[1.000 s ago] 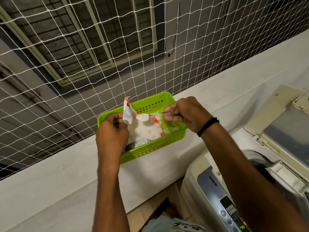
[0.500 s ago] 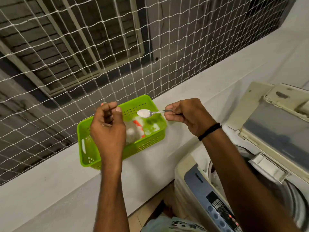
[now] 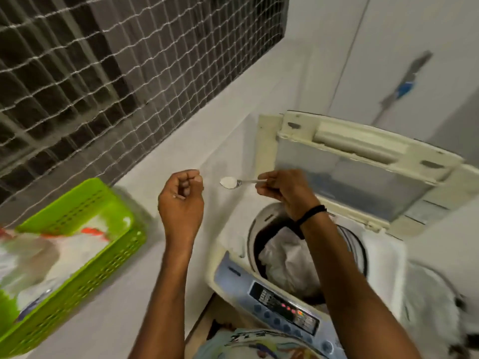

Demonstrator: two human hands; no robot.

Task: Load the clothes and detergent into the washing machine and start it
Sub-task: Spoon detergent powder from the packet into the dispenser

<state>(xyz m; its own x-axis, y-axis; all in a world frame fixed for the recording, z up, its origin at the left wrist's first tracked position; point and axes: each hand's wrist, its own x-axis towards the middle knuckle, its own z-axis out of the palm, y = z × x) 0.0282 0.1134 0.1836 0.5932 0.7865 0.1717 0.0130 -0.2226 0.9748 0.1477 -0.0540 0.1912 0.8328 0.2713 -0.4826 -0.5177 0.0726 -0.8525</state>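
My right hand (image 3: 282, 191) pinches the handle of a metal spoon (image 3: 233, 182) heaped with white detergent powder, held level above the ledge just left of the washing machine (image 3: 383, 257). The machine's lid (image 3: 357, 164) stands raised. White clothes (image 3: 287, 263) lie inside the drum. My left hand (image 3: 181, 200) hovers beside the spoon with fingers curled, holding nothing. The detergent packet (image 3: 46, 252) lies in the green basket (image 3: 85, 275) at the lower left.
The white ledge (image 3: 217, 141) runs along a netted window (image 3: 103, 60). The machine's control panel (image 3: 282, 309) faces me with small red lights on. A white wall with a blue-marked fitting (image 3: 404, 88) stands behind the machine.
My left hand let go of the detergent packet. The view swung right from the basket to the machine, and my right hand carried the loaded spoon away from the basket toward the drum.
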